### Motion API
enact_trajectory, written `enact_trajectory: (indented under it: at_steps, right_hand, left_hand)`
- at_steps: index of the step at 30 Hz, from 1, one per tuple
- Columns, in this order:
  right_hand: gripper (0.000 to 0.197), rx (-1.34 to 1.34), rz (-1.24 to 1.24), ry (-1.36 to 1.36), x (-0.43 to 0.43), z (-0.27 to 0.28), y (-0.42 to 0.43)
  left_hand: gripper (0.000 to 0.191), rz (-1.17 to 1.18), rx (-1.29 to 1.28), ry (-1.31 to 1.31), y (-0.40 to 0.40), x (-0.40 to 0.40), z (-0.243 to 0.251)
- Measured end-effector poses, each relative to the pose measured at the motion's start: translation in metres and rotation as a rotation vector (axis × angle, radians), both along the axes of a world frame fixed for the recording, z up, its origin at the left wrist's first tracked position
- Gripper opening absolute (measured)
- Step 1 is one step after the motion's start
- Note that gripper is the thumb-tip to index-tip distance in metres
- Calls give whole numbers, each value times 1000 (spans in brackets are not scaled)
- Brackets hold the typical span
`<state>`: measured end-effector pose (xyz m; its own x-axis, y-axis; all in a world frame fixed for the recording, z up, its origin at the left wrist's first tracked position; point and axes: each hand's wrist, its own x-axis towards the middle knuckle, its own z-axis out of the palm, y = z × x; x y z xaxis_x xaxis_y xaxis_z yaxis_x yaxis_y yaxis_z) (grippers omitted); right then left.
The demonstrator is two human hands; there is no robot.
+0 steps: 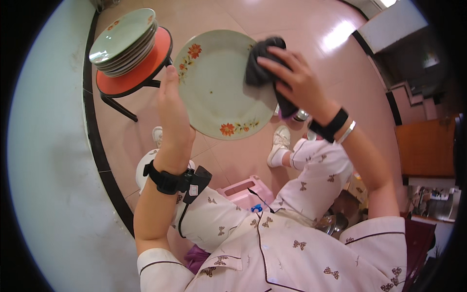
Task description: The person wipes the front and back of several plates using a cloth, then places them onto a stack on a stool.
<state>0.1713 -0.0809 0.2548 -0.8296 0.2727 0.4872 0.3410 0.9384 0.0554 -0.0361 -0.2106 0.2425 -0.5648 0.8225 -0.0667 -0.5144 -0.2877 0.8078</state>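
A large round plate (219, 84) with orange flowers on its rim is held up before me, its face towards me. My left hand (175, 106) grips its left edge, the thumb along the rim and the other fingers hidden behind. On the plate's right side my right hand (297, 78) presses a dark grey cloth (261, 67), bunched under spread fingers. Part of the cloth hangs past the plate's right edge. A small dark spot shows near the plate's middle.
Left of the plate, a stack of similar plates (124, 40) stands on an orange round stool (160, 51) with black legs, near the wall (54, 146). Between my legs is a pink plastic stool (248, 189). Metal bowls (330, 222) sit at the right by my hip.
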Motion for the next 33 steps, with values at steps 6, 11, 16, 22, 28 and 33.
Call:
enact_trajectory:
  at_steps: [6,11,16,22,28,33]
  right_hand:
    - [54,-159,59,51,-10,-31,-63]
    - [52,-414,123,219,-37,-22,-98]
    - [51,-348,225,73,-15,-17,-75]
    - [50,-191,-39,69,18,-18,-19]
    - [50,-206,-6,249,-37,-12,-21]
    - [43,-214,88,261,-48,-15,-40]
  left_hand:
    - [36,146,-7,210,6,11,-17]
    - [41,65,-1,107,9,22,-3]
    - [50,-32,18,-75,9,16,-17]
    - [50,-86,-55,44,10,16,-18]
    - [46,-137,-86,138,18,24,-34]
    - [46,-143,-77,70,22,28,-28]
